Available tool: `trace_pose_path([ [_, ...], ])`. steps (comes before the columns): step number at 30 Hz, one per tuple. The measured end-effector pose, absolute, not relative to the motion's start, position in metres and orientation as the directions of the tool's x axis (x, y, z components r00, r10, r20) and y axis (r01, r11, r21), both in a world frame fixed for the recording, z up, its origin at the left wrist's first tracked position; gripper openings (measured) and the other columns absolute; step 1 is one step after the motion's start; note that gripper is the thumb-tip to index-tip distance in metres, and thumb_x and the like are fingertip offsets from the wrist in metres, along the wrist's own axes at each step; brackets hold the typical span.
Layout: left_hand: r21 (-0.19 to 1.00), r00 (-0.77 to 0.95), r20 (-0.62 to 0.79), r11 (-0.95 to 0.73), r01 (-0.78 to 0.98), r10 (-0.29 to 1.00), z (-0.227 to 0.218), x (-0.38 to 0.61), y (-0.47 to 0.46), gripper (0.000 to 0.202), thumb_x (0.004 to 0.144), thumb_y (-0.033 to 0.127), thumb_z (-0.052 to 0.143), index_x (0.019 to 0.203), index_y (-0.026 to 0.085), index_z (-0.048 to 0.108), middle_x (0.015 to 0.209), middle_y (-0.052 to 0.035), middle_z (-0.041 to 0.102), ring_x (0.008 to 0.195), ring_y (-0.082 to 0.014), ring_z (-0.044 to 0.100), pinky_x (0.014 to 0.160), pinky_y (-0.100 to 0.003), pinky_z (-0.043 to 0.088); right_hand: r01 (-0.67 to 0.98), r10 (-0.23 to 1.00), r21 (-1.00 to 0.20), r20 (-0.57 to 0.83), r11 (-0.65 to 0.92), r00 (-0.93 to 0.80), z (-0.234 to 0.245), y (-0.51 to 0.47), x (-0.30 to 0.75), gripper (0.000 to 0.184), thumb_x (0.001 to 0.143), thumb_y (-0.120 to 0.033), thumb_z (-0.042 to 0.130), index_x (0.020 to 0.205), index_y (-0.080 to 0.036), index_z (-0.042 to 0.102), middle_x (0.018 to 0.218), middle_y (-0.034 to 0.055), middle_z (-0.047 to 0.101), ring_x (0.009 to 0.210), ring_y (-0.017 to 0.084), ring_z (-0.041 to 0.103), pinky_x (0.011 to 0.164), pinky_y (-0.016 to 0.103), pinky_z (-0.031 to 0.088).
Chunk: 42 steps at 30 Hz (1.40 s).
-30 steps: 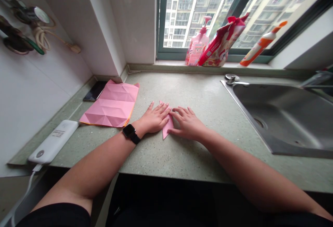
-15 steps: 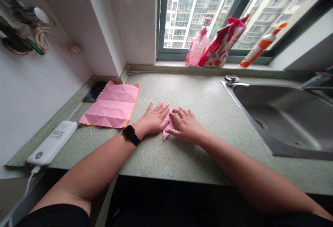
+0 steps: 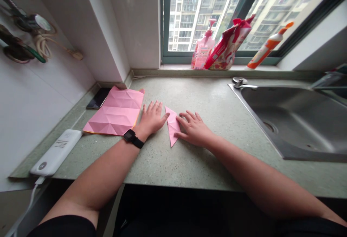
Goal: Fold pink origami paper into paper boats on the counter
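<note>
A small folded piece of pink paper [image 3: 172,127], pointed at its top and bottom, lies flat on the greenish countertop [image 3: 173,168]. To its left is my left hand [image 3: 153,118], fingers spread and empty, with the thumb tip close to the paper's upper left edge. I cannot tell if that thumb touches it. On the other side my right hand [image 3: 196,129] rests with parted fingers, its index finger and thumb tips at the paper's right edge. Further left, creased pink paper sheets [image 3: 114,111] lie flat, with an orange edge showing beneath.
A dark phone [image 3: 97,98] lies partly under the sheets. A white power bank [image 3: 56,152] with a cable is at the left edge. At right is a steel sink [image 3: 298,121]. On the sill stand a pink pump bottle [image 3: 202,52], a red bag [image 3: 227,45] and an orange-white bottle [image 3: 265,50].
My left hand has lifted off the folded pink paper and moved left, uncovering it. My right hand stays at the paper's right edge. The view has shifted slightly.
</note>
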<state>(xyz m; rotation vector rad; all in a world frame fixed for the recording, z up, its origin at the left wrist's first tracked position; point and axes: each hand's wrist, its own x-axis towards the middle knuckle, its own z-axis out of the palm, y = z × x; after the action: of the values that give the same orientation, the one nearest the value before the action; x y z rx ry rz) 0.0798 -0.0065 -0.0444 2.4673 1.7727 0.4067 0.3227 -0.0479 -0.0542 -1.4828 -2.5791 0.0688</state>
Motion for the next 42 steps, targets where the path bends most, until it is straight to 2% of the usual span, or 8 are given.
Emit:
trace_pose_path([
  [5, 0.329, 0.431, 0.303, -0.518, 0.790, 0.850, -0.040, 0.068, -0.004, 0.055, 0.100, 0.020, 0.056, 0.154, 0.021, 0.059, 0.156, -0.0141, 0.064, 0.147, -0.0311, 0.059, 0.127, -0.052, 0.045, 0.817, 0.841, -0.210, 0.205, 0.538, -0.501, -0.050, -0.040, 0.331, 0.069, 0.099, -0.062, 0.071, 0.156, -0.024, 0.061, 0.161, 0.0185, 0.060, 0.152, 0.042, 0.052, 0.127, 0.067, 0.040],
  [11, 0.424, 0.443, 0.333, -0.552, 0.718, 0.832, -0.038, 0.069, -0.008, 0.039, 0.096, 0.025, 0.070, 0.135, 0.020, 0.066, 0.133, -0.0130, 0.074, 0.126, -0.0325, 0.070, 0.114, -0.052, 0.055, 0.803, 0.846, -0.294, 0.312, 0.518, -0.432, -0.040, -0.042, 0.328, 0.059, 0.105, -0.061, 0.059, 0.150, -0.024, 0.063, 0.139, 0.0152, 0.073, 0.130, 0.036, 0.066, 0.114, 0.055, 0.053],
  [18, 0.538, 0.467, 0.330, -0.570, 0.621, 0.820, -0.033, 0.077, -0.014, 0.040, 0.100, 0.026, 0.069, 0.139, 0.023, 0.065, 0.132, -0.0100, 0.078, 0.124, -0.0292, 0.073, 0.115, -0.049, 0.055, 0.827, 0.883, -0.323, 0.264, 0.460, -0.389, -0.038, -0.047, 0.318, 0.065, 0.105, -0.063, 0.058, 0.154, -0.019, 0.059, 0.132, 0.0135, 0.078, 0.125, 0.037, 0.069, 0.112, 0.053, 0.050],
  [24, 0.520, 0.528, 0.323, -0.613, 0.595, 0.786, -0.030, 0.082, -0.025, 0.048, 0.102, 0.027, 0.064, 0.150, 0.025, 0.063, 0.144, -0.0094, 0.075, 0.134, -0.0295, 0.070, 0.134, -0.061, 0.034, 0.839, 0.902, -0.346, 0.259, 0.420, -0.345, -0.035, -0.049, 0.316, 0.063, 0.106, -0.063, 0.059, 0.154, -0.024, 0.059, 0.133, 0.0116, 0.079, 0.123, 0.036, 0.071, 0.110, 0.052, 0.051],
  [29, 0.516, 0.623, 0.334, -0.690, 0.508, 0.708, -0.025, 0.086, -0.032, 0.061, 0.103, 0.022, 0.058, 0.163, 0.030, 0.052, 0.156, -0.0078, 0.068, 0.146, -0.0282, 0.063, 0.137, -0.060, 0.029, 0.817, 0.909, -0.405, 0.257, 0.410, -0.328, -0.028, -0.050, 0.314, 0.053, 0.105, -0.055, 0.063, 0.149, -0.026, 0.061, 0.129, 0.0106, 0.081, 0.117, 0.034, 0.074, 0.103, 0.049, 0.055],
  [36, 0.500, 0.561, 0.451, -0.717, 0.485, 0.694, -0.022, 0.083, -0.031, 0.054, 0.105, 0.025, 0.061, 0.158, 0.025, 0.056, 0.151, -0.0118, 0.070, 0.140, -0.0302, 0.065, 0.130, -0.056, 0.042, 0.700, 0.971, -0.673, 0.145, 0.237, -0.190, -0.027, -0.044, 0.320, 0.046, 0.096, -0.028, 0.066, 0.142, -0.027, 0.066, 0.108, 0.0050, 0.085, 0.096, 0.026, 0.079, 0.087, 0.039, 0.060],
  [39, 0.481, 0.517, 0.502, -0.721, 0.499, 0.693, -0.020, 0.082, -0.030, 0.043, 0.105, 0.026, 0.062, 0.148, 0.023, 0.062, 0.141, -0.0122, 0.072, 0.137, -0.0299, 0.065, 0.126, -0.053, 0.048, 0.634, 0.974, -0.740, 0.148, 0.224, -0.170, -0.029, -0.040, 0.323, 0.045, 0.093, -0.023, 0.064, 0.137, -0.025, 0.069, 0.105, 0.0044, 0.085, 0.094, 0.024, 0.078, 0.088, 0.039, 0.060],
  [42, 0.480, 0.459, 0.531, -0.699, 0.530, 0.712, -0.019, 0.080, -0.029, 0.038, 0.103, 0.028, 0.067, 0.141, 0.024, 0.066, 0.149, -0.0132, 0.063, 0.146, -0.0309, 0.058, 0.129, -0.053, 0.046, 0.594, 0.975, -0.773, 0.158, 0.221, -0.157, -0.030, -0.036, 0.325, 0.044, 0.090, -0.019, 0.062, 0.132, -0.025, 0.071, 0.100, 0.0031, 0.085, 0.091, 0.023, 0.078, 0.089, 0.037, 0.060],
])
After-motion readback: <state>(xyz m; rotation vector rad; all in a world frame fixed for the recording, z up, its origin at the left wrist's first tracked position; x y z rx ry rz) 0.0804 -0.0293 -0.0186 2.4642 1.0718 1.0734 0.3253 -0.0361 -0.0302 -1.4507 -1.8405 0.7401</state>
